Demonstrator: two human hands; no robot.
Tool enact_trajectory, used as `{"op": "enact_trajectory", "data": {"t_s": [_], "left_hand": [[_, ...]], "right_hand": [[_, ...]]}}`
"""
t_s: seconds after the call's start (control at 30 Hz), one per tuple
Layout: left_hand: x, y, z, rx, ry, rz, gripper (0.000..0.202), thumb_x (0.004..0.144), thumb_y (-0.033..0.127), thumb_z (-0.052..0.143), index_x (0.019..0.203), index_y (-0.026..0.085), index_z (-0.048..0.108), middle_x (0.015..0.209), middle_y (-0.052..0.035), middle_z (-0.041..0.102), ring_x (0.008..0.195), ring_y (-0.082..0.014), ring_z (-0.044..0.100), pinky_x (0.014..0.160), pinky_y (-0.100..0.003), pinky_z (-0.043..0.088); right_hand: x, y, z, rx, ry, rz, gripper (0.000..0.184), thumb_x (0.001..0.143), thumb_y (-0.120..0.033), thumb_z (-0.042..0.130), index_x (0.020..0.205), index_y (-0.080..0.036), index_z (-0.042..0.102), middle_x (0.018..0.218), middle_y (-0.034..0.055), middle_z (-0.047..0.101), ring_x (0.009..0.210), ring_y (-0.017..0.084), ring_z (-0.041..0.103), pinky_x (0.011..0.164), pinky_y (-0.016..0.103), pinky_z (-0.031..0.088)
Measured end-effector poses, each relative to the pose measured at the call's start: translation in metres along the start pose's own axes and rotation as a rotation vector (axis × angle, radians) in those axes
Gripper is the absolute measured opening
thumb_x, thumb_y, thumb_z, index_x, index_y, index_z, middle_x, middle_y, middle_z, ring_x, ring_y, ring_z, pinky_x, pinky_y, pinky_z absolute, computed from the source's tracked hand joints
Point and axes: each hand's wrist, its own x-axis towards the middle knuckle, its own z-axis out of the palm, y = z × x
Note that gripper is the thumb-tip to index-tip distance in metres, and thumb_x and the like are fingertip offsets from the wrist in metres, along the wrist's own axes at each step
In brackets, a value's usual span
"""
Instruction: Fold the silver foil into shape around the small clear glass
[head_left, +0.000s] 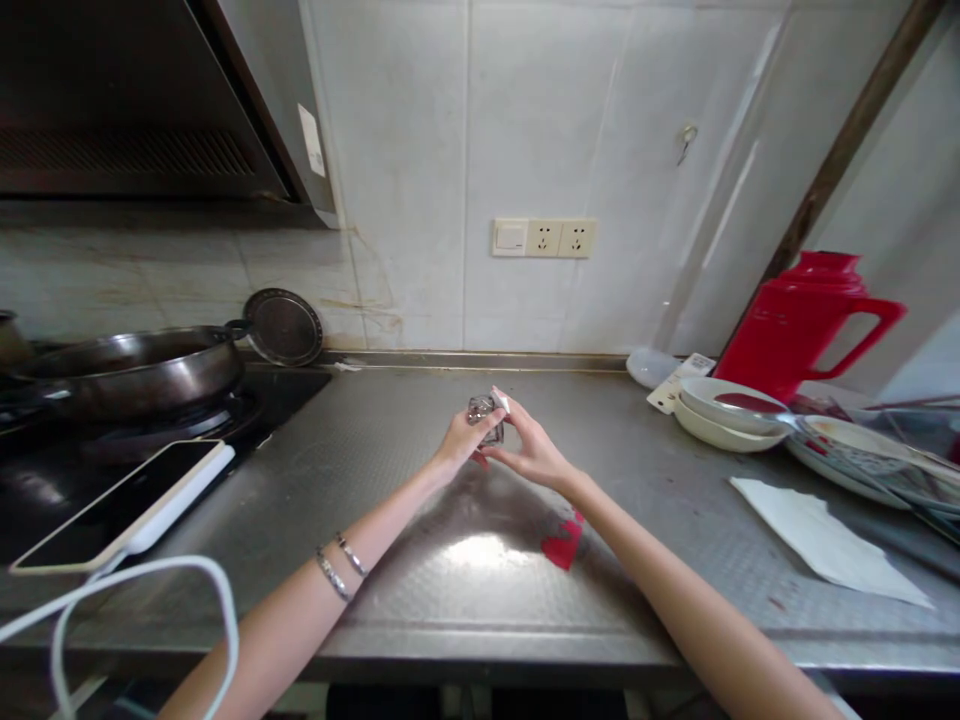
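Over the middle of the steel counter, both hands meet around a small clear glass container with angular sides. My left hand grips it from the left, fingers closed round it. My right hand is closed at its right side, with a small white wad, like folded tissue, pinched at the top against the glass. The fingers hide much of the container. A torn red paper piece lies on the counter near the right forearm.
At left, a steel pan sits on the black stove, with a phone and white cable nearer me. At right are stacked bowls, a red thermos jug and a white paper sheet. Wall sockets are behind.
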Motion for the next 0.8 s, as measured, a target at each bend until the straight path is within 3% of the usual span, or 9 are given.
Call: {"op": "enact_trajectory", "data": {"t_s": [0.17,0.3,0.43,0.5,0.6,0.67,0.8], "left_hand": [[0.0,-0.002,0.001,0.033,-0.067,-0.051,0.053,0.068,0.062,0.065,0.092,0.015,0.065,0.065,-0.0006,0.059,0.042,-0.0084,0.05,0.037,-0.022,0.047],[0.002,-0.005,-0.005,0.043,-0.147,-0.04,0.065,0.067,0.073,0.057,0.093,0.014,0.064,0.059,-0.0009,0.057,0.04,-0.0096,0.049,0.037,-0.023,0.046],[0.006,-0.011,-0.014,0.08,-0.251,0.038,0.079,0.064,0.077,0.055,0.111,0.014,0.059,0.071,-0.0052,0.062,0.047,-0.0118,0.053,0.04,-0.024,0.045],[0.01,-0.016,-0.018,0.138,-0.226,0.163,0.087,0.06,0.07,0.066,0.126,0.016,0.049,0.099,-0.0124,0.064,0.064,-0.0153,0.06,0.053,-0.027,0.05],[0.014,-0.023,-0.021,0.3,-0.084,0.371,0.116,0.045,0.05,0.085,0.142,0.02,0.028,0.141,-0.0198,0.039,0.098,-0.0242,0.059,0.081,-0.037,0.051],[0.016,-0.027,-0.02,0.378,-0.041,0.45,0.128,0.04,0.042,0.088,0.145,0.019,0.019,0.146,-0.0218,0.029,0.112,-0.0297,0.054,0.093,-0.044,0.045],[0.015,-0.031,-0.015,0.426,-0.039,0.528,0.12,0.048,0.035,0.086,0.144,0.017,0.018,0.131,-0.0181,0.051,0.119,-0.0303,0.051,0.103,-0.048,0.036]], "right_hand": [[-0.003,0.01,0.005,0.058,0.0,0.02,0.082,0.075,-0.03,0.071,0.145,-0.024,0.028,0.144,0.0144,0.039,0.132,0.029,0.039,0.106,0.048,0.039],[-0.003,0.01,0.006,0.15,0.043,0.084,0.078,0.073,-0.03,0.072,0.141,-0.024,0.035,0.136,0.0143,0.047,0.122,0.027,0.05,0.094,0.043,0.05],[0.0,0.008,0.007,0.304,0.106,0.216,0.065,0.069,-0.033,0.075,0.128,-0.021,0.05,0.125,0.0129,0.057,0.109,0.025,0.06,0.09,0.041,0.053],[0.003,0.006,0.005,0.402,0.133,0.313,0.057,0.068,-0.034,0.075,0.118,-0.017,0.056,0.115,0.0125,0.064,0.103,0.024,0.063,0.087,0.04,0.054],[0.008,-0.002,0.002,0.506,0.139,0.436,0.047,0.066,-0.034,0.076,0.106,-0.015,0.06,0.107,0.0117,0.068,0.097,0.024,0.066,0.084,0.039,0.055],[0.01,-0.008,0.0,0.54,0.132,0.48,0.044,0.066,-0.034,0.076,0.103,-0.015,0.061,0.106,0.0111,0.069,0.095,0.025,0.067,0.082,0.039,0.056],[0.011,-0.018,0.001,0.567,0.101,0.506,0.042,0.067,-0.035,0.075,0.101,-0.015,0.062,0.103,0.0101,0.07,0.093,0.025,0.068,0.081,0.038,0.056]]}}
